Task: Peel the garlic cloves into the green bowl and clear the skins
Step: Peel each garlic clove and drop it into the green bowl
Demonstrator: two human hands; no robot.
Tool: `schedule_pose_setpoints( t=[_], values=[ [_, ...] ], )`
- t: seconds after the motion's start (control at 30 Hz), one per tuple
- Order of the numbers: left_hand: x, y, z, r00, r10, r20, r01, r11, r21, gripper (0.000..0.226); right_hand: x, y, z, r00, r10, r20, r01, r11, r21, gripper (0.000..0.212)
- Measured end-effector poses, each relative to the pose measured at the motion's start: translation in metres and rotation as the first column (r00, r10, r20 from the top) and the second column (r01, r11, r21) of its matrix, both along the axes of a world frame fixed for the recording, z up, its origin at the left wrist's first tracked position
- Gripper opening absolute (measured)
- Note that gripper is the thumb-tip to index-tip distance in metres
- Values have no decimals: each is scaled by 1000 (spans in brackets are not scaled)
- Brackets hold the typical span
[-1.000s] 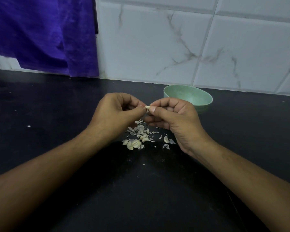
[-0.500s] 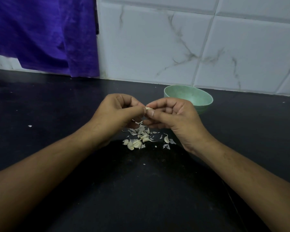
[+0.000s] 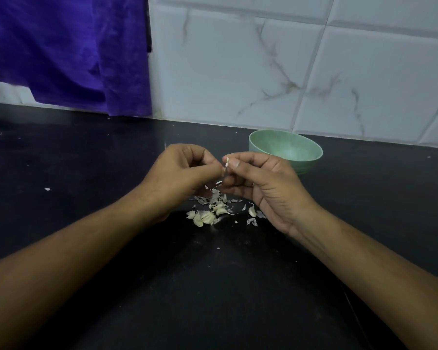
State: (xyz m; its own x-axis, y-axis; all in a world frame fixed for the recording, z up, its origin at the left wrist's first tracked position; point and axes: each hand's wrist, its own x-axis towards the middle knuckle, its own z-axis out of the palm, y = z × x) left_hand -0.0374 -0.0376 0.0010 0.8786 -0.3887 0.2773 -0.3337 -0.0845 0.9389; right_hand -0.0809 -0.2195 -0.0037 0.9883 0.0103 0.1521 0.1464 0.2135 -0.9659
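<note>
A small pale garlic clove (image 3: 227,160) is pinched between the thumb and forefinger of the right hand (image 3: 268,185), whose other fingers are curled in beneath it. The left hand (image 3: 180,173) is held just beside it, fingers curled. Its thumb and forefinger are pressed together on a thin strip of papery skin (image 3: 224,171) that hangs down from the clove. Both hands are raised above the middle of the black stone countertop (image 3: 86,160).

Directly below them, a loose pile of whitish garlic skins (image 3: 214,198) is spread on the countertop. A few unpeeled cream-coloured cloves (image 3: 204,218) lie at the side of the pile nearer the front edge. One more clove (image 3: 251,211) lies just beside the heel of the right hand.

The round pale green bowl (image 3: 307,167) stands upright close to the back edge of the countertop, behind the right hand and partly hidden by it. What it holds cannot be told.

A purple cloth (image 3: 68,51) hangs over the back left corner, against a wall of white marbled tiles (image 3: 238,72). A single white fleck (image 3: 47,189) lies apart towards the left edge.
</note>
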Motion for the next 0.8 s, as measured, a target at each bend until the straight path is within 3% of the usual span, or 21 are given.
schedule_pose_setpoints(
  t=[0.23,0.43,0.63,0.8],
  values=[
    [1,3,-3,993,6,119,-21,992,126,14,4,-6,3,998,32,-54,-26,993,112,18],
    [2,6,2,989,65,131,-77,993,90,23,2,-9,0,1000,-13,18,15,997,-77,19],
    [0,6,4,982,59,182,-84,988,132,13,-1,-5,-2,991,-41,131,71,969,-235,10],
    [3,6,2,977,78,200,-108,983,146,19,0,-4,-1,980,-43,196,105,943,-317,17]
  ],
)
